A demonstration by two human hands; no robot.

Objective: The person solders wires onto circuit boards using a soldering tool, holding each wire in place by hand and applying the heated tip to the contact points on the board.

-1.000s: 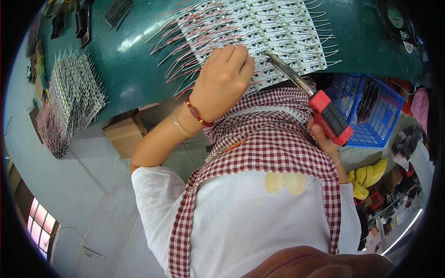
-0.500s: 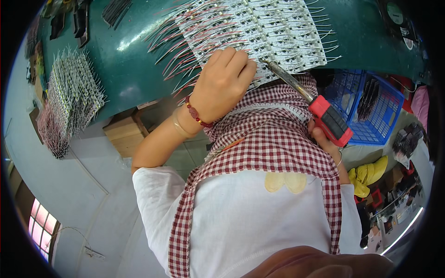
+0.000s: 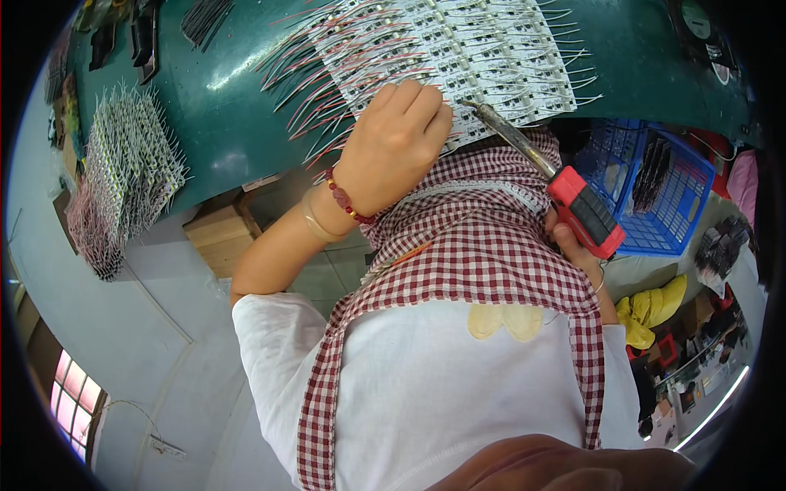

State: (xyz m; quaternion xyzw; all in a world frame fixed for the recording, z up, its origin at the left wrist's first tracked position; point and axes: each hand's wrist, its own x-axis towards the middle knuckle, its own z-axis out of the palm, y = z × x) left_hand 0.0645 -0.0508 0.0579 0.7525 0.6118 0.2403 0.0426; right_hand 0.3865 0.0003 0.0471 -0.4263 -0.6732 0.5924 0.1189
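A white panel of small circuit boards (image 3: 491, 69) lies at the front edge of the green table, with red, white and dark wires (image 3: 332, 61) fanning off its left side and pale wires off its right. Over the panel's near left part, my left hand (image 3: 399, 135) is closed with fingertips pressed together; whatever they pinch is hidden beneath them. My right hand (image 3: 573, 245) grips the red and black handle of a soldering iron (image 3: 585, 213), which partly covers the fingers. Just right of my left fingertips, the iron's dark tip points at the panel's near rows.
Stacked wired boards (image 3: 135, 155) hang over the green table (image 3: 237, 123) edge at left. Dark wires (image 3: 206, 23) and black pieces lie at the far left. A blue plastic crate (image 3: 671, 196) stands at right below the table, and a cardboard box (image 3: 221, 237) sits beneath it at left.
The soldering iron has shifted very slightly right, its tip a touch farther from my left fingers. My left hand has barely moved and stays closed.
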